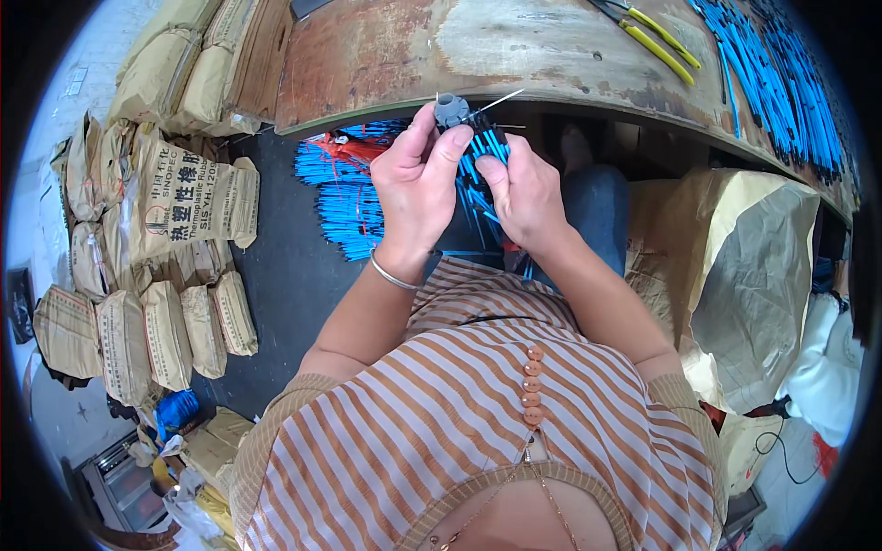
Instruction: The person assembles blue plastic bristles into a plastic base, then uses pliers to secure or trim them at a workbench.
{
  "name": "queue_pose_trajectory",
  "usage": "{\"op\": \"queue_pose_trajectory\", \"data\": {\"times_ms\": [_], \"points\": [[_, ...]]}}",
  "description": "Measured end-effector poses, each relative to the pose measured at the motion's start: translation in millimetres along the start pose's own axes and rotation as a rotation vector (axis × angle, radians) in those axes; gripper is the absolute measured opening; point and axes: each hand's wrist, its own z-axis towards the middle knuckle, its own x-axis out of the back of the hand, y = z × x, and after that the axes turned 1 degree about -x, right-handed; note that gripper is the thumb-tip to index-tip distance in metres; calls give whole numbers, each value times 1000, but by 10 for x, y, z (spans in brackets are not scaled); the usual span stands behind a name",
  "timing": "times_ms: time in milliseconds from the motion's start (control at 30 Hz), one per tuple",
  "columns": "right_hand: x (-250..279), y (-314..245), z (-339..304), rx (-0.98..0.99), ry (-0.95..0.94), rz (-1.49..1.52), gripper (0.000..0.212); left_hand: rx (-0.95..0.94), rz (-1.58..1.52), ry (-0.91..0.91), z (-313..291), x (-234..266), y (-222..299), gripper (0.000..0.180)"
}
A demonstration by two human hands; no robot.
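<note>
Blue wires (485, 145), light and bendy, pinched by right hand (525, 195); left hand (418, 179) fingers clamped on grey cap (449, 109).

The scene is lit evenly by soft daylight, and no hard shadows are cast. The brightest area is found at the upper left, where the floor (55, 101) is nearly washed out. A deep shadow is held under the bench (514, 46) edge. Mild glare is seen on the bench's worn top. The centre is rendered sharply, hands and striped shirt (441, 413) included. Strong fisheye bending is shown toward the rim, straight edges are curved, and the corners are blacked out by the lens circle.
</note>
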Motion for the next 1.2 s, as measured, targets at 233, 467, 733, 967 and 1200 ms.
{"op": "queue_pose_trajectory", "data": {"times_ms": [233,467,733,967,1200], "points": [[222,81,186,-20,-444,117,31,-100,-153,-153,21,221,-136,35],[202,146,331,49,-574,25,31,-155,-103,-259,116,353,-222,33],[6,99,257,-3,-487,-76,29,85,62,-246,175,326,-47,22],[-79,65,25,170,-76,57,22,239,-89,-329,184,420,17,23],[-33,124,-10,144,-290,48,16,277,-137,-513,199,552,37,32]]}}
